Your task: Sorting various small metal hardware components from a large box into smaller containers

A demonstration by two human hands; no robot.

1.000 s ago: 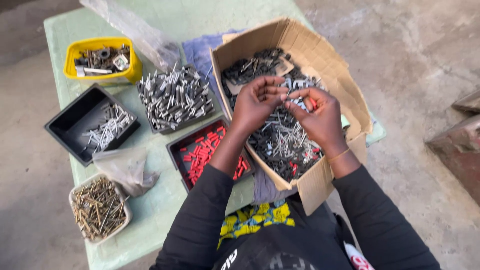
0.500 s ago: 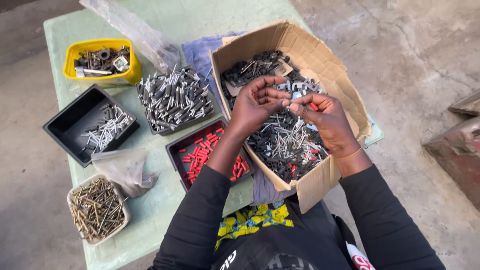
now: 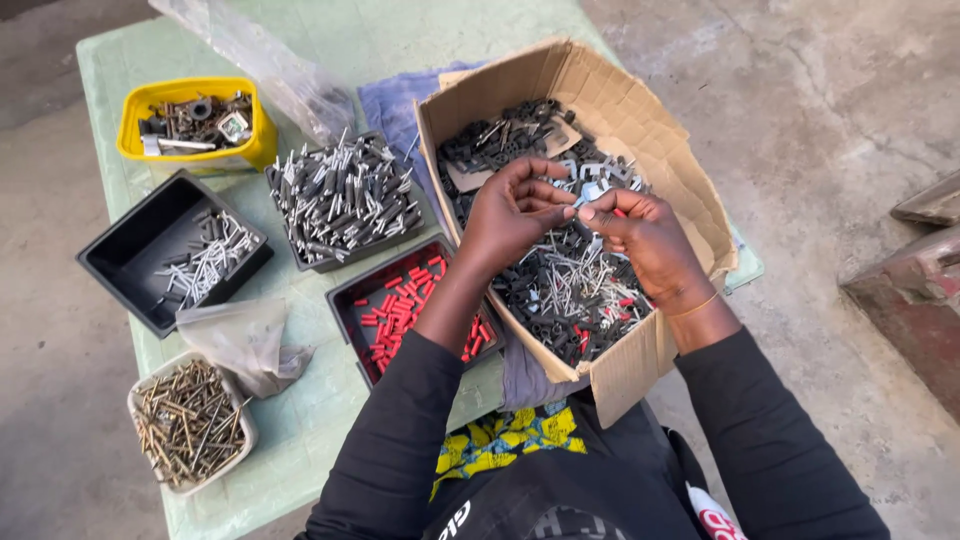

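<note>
You are holding both hands together over the open cardboard box (image 3: 640, 110), your left hand (image 3: 510, 215) and your right hand (image 3: 645, 235) meeting fingertip to fingertip, and you are pinching some small piece between them; it is too small and too covered by your fingers to name, so all I can say is that both grips are narrow and closed on something tiny. Below your hands the box is holding a deep jumble of loose hardware (image 3: 570, 290): dark plastic clips, thin bright nails and a few red plugs all mixed. On the green table (image 3: 330, 50) to your left the sorted lots are lying apart: red wall plugs (image 3: 395, 310) in a dark tray just beside the box, a tray of grey clips with nails (image 3: 345, 195) behind it, a black tray (image 3: 125, 245) holding a small share of silver nails, a yellow tub (image 3: 190, 95) of odd metal bits, and a pale tub of brass-coloured screws (image 3: 185, 420) near the table's front edge, with a crumpled clear bag (image 3: 245, 340) lying between them. Judging from this, the sorting is well begun, yet the box is remaining thickly filled, so most of the work is probably still waiting for you.
</note>
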